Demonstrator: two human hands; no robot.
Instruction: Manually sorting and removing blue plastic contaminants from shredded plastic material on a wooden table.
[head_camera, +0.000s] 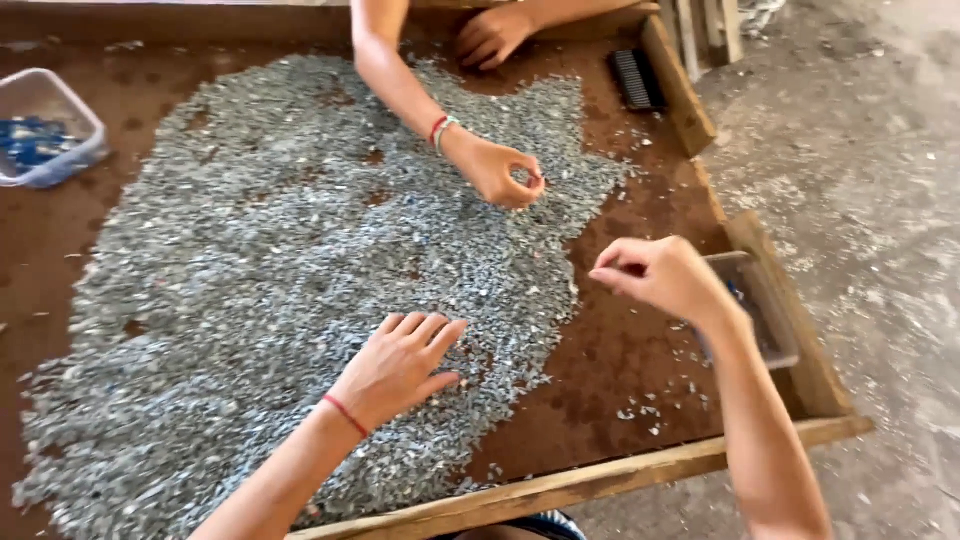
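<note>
You can see no labels, signs or screens here. The only things like packages are two small tubs. One is a clear plastic tub (45, 125) with round corners. It sits at the far left edge of the brown tray (620, 370), just beside the big grey heap of little bits (290, 270). It has blue pieces (30, 140) inside it. The other is a small grey tub (765, 315) at the right edge of the tray, against the wooden rim. Your right hand (660, 275) is in front of it and hides part of it.
</note>
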